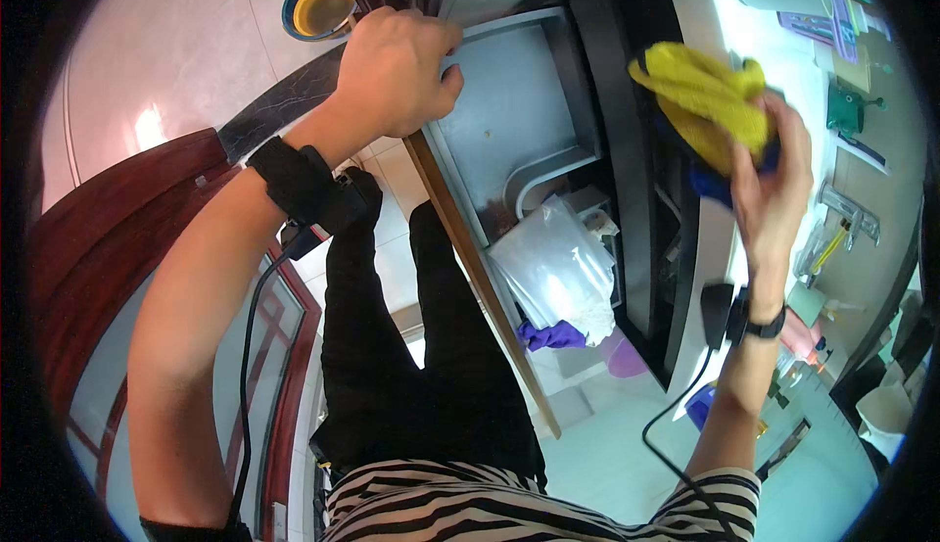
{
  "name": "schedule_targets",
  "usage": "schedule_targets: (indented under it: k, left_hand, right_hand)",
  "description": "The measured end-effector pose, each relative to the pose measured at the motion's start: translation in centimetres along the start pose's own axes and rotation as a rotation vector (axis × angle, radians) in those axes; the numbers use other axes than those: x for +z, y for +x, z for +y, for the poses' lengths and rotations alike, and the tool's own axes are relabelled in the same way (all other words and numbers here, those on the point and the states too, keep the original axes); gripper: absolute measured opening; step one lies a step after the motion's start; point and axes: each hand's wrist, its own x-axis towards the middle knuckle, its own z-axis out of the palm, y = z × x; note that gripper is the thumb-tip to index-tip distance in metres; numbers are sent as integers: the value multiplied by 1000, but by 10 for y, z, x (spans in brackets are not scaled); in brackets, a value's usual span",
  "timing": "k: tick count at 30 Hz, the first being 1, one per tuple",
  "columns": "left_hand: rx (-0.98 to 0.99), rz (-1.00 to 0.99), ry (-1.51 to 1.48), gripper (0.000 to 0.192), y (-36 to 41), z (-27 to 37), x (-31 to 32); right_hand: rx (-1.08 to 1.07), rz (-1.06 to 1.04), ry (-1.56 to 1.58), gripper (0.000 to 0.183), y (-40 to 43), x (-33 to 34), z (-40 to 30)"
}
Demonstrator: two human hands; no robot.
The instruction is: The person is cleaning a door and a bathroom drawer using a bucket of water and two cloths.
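Observation:
My left hand (400,72) is curled over the far end of the wooden front (477,274) of a pulled-out drawer; its fingertips bend inward over the edge. Inside the drawer, a grey tray-like bottom (514,94) lies bare at the far end. A shiny clear plastic bag (554,259) and a bunched purple cloth (549,336) fill the near end. To the right, my right hand (775,175) grips a crumpled yellow cloth (698,94) with dark blue parts, held up in front of the countertop edge. The cloth is slightly blurred.
A dark cabinet frame (624,138) surrounds the drawer under a pale countertop (716,248). A chrome faucet (852,215) and a pink bottle (800,336) are on the right. At left stands a dark red door (132,189) with glass panels. Nested basins (319,9) sit on the floor.

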Motion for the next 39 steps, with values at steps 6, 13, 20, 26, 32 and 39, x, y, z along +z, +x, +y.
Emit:
schedule_targets:
  k: [6, 13, 20, 26, 32, 39]
  left_hand:
    - [41, 2, -13, 25, -5, -1, -3]
    - [86, 119, 2, 19, -1, 0, 6]
    - [74, 154, 21, 17, -3, -4, 7]
    - [140, 180, 29, 14, 4, -2, 10]
    - [136, 102, -31, 15, 13, 4, 5]
    - [141, 42, -11, 16, 19, 6, 2]
  right_hand:
    - [572, 61, 661, 35, -71, -3, -67]
    - [1141, -27, 1414, 31, -89, 127, -44]
    - [650, -333, 507, 74, -87, 307, 1]
    - [301, -230, 313, 65, -63, 401, 29]
    - [413, -420, 105, 81, -44, 432, 2]
    - [-334, -588, 198, 69, -61, 437, -4]
